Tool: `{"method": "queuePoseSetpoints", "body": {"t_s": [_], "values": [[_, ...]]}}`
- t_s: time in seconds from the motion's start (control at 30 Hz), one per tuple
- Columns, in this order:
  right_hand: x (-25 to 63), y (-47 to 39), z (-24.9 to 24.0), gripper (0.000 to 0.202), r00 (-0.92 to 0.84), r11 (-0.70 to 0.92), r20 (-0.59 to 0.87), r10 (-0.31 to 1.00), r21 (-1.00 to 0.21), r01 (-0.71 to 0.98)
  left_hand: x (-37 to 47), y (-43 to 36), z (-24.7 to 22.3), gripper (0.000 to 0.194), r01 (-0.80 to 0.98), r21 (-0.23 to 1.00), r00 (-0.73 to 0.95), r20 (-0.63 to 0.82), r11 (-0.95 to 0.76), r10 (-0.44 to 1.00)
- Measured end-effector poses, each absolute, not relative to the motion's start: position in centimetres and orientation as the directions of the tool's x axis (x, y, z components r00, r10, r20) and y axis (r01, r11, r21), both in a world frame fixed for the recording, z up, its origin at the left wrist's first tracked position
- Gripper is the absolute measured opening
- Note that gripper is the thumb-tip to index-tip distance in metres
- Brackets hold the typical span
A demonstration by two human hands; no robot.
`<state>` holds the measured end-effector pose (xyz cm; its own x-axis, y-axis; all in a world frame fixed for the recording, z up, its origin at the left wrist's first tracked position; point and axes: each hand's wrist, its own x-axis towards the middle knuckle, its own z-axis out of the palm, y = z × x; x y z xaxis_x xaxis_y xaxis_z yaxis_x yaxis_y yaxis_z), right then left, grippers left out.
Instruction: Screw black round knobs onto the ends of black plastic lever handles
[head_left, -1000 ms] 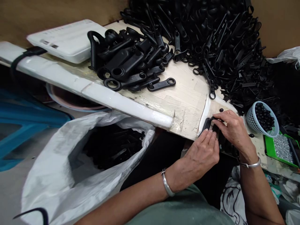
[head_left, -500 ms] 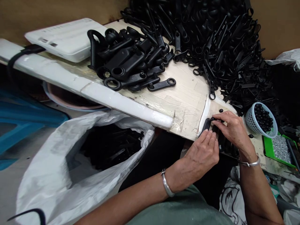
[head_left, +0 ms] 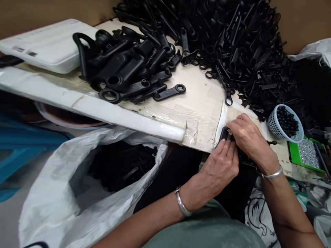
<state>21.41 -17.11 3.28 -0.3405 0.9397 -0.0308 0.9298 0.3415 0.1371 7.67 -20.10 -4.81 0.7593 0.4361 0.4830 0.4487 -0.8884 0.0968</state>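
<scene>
At the table's front edge, my left hand (head_left: 219, 163) is closed with its fingers along a black plastic part (head_left: 223, 134), an elongated piece with a rounded end. Bent over the far end of that part is my right hand (head_left: 247, 136); its fingers are curled together and their tips are mostly hidden. What they pinch cannot be made out. A small black knob (head_left: 271, 142) lies just right of my right hand. Under the work is a white-edged patch (head_left: 219, 125) on the table.
Black ring-ended arms (head_left: 169, 92) lie on the table (head_left: 201, 100), before a large heap of black parts (head_left: 222, 38). To the right stand a light-blue basket (head_left: 272, 125) of black balls and a green tray (head_left: 294, 153) of shiny bits. A white sack (head_left: 49, 196) sits below left.
The view has shifted, moving the table's contents left. My right fingers, which pinched at the part's far end, are now curled over it. My left hand stays on the part.
</scene>
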Motion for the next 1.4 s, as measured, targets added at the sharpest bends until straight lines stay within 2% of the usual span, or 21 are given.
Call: {"method": "queuePoseSetpoints", "body": {"t_s": [0.23,0.4,0.53,0.63,0.73,0.8,0.9,1.0,1.07,1.2,1.4], "values": [[21.3,-17.9,2.1,0.018,-0.256,0.253,0.037,0.966,0.077,0.965,7.4,-19.3,-6.2,0.035,0.367,0.163,0.746,0.536,-0.916,0.394],[24.2,-20.6,2.9,0.033,-0.097,0.146,0.292,0.951,-0.151,0.978,7.2,-19.0,-6.4,0.031,0.328,0.148,0.73,0.587,-0.933,0.35],[30.1,-25.1,4.5,0.024,0.237,-0.14,0.477,0.846,-0.23,0.963,7.1,-18.8,-6.6,0.03,0.309,0.153,0.718,0.61,-0.939,0.336],[34.6,-29.3,5.2,0.022,0.488,-0.408,0.468,0.737,-0.268,0.873,6.9,-18.5,-6.5,0.028,0.308,0.112,0.728,0.611,-0.945,0.31],[37.0,-32.5,5.2,0.025,0.604,-0.561,0.448,0.66,-0.241,0.792,6.6,-18.3,-6.4,0.028,0.295,0.103,0.737,0.608,-0.95,0.295],[36.9,-33.4,4.8,0.027,0.613,-0.548,0.408,0.677,-0.277,0.789,6.6,-18.4,-6.4,0.031,0.298,0.133,0.726,0.611,-0.945,0.315],[35.2,-33.1,3.5,0.029,0.523,-0.448,0.22,0.823,-0.314,0.837,6.6,-18.9,-6.1,0.037,0.288,0.152,0.697,0.644,-0.946,0.316],[33.0,-32.3,1.7,0.039,0.456,-0.432,0.081,0.886,-0.211,0.877,6.6,-19.5,-5.8,0.038,0.249,0.131,0.702,0.658,-0.96,0.272],[32.0,-32.1,0.6,0.044,0.45,-0.43,0.085,0.889,-0.178,0.885,6.6,-19.9,-5.7,0.037,0.24,0.127,0.715,0.648,-0.963,0.263],[30.9,-32.0,-0.6,0.042,0.452,-0.427,0.12,0.884,-0.189,0.885,6.6,-20.2,-5.9,0.036,0.236,0.133,0.721,0.64,-0.963,0.265],[29.0,-31.7,0.0,0.031,0.443,-0.43,0.212,0.871,-0.105,0.896,7.1,-20.7,-6.2,0.028,0.22,0.133,0.727,0.639,-0.966,0.253]]}}
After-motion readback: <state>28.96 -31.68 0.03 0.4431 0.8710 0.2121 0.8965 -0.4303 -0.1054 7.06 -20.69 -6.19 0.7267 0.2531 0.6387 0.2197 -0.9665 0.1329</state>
